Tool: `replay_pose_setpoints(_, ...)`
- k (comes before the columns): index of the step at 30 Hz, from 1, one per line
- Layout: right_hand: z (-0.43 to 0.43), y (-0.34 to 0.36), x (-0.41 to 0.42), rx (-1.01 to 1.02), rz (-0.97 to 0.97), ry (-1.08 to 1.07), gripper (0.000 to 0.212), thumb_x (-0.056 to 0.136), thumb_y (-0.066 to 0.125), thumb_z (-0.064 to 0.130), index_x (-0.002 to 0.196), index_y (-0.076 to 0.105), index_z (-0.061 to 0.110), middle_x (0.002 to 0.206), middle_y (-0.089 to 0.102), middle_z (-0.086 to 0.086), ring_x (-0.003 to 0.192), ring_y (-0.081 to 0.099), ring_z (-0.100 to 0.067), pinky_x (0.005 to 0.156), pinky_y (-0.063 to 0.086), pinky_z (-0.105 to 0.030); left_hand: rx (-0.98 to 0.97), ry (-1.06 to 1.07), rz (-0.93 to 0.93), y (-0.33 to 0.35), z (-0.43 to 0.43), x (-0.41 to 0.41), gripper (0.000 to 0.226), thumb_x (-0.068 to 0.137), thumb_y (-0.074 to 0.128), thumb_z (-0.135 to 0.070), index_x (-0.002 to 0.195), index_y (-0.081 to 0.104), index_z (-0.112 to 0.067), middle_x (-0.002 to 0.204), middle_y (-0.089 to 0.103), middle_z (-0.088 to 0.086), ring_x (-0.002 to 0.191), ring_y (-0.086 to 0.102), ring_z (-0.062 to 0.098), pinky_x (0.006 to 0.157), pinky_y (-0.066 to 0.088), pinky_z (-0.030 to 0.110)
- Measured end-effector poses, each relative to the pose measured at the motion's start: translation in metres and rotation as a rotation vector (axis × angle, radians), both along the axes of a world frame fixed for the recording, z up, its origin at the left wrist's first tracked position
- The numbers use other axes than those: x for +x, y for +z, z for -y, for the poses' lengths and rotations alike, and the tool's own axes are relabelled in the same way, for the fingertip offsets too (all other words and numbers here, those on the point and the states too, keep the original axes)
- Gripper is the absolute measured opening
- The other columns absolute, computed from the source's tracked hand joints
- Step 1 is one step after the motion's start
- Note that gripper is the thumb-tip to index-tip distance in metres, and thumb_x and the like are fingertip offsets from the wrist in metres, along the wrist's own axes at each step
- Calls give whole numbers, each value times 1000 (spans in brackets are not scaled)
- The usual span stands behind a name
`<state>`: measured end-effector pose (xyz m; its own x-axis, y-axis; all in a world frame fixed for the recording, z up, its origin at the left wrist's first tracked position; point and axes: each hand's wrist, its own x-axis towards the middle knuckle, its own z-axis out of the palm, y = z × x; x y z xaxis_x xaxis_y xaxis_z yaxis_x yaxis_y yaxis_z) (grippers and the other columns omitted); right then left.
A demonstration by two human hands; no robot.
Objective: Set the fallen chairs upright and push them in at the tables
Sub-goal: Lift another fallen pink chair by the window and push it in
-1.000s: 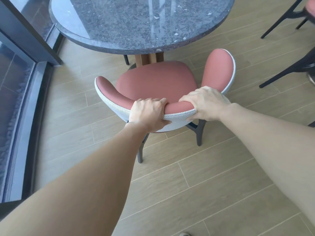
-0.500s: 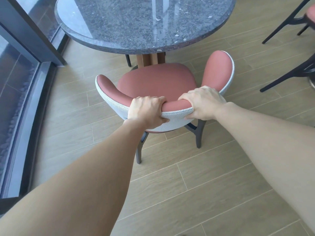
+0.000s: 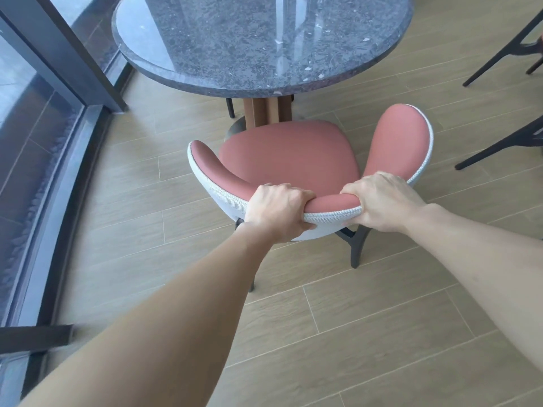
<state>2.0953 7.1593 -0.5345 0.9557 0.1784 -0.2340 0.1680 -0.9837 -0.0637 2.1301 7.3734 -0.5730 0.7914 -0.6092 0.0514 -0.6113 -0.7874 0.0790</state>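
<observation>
Head view: the pink padded chair with a white woven shell and dark legs stands upright on the pale wood-plank floor, its open front facing far toward the round grey speckled stone table. The left hand and right hand each clench the top of the curved backrest at its near middle, fingers curled over the pink padding, about equally close to the seat. From this grip the table lies straight ahead, so the push likely runs near to far. Most of the seat sits out from under the top, and the wooden pedestal stands slightly left of the seat's centre. Dark chair legs stand well apart at right. No container shows.
</observation>
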Motion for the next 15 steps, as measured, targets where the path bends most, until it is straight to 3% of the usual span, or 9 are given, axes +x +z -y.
replay_pose_setpoints(11,30,-9,31,13,34,89,56,81,82,58,125,63,30,113,67,7,111,62,-23,104,40,-35,-24,56,40,-5,26,27,54,80,73,-67,122,63,-35,112,73,-12,107,68,22,73,32,33)
replay_pose_setpoints(15,28,-7,32,-27,23,80,63,80,82,57,131,58,30,120,66,8,115,61,-24,108,41,-40,-82,82,48,-3,24,22,59,74,72,-72,119,64,-35,108,72,-12,103,67,19,76,36,33)
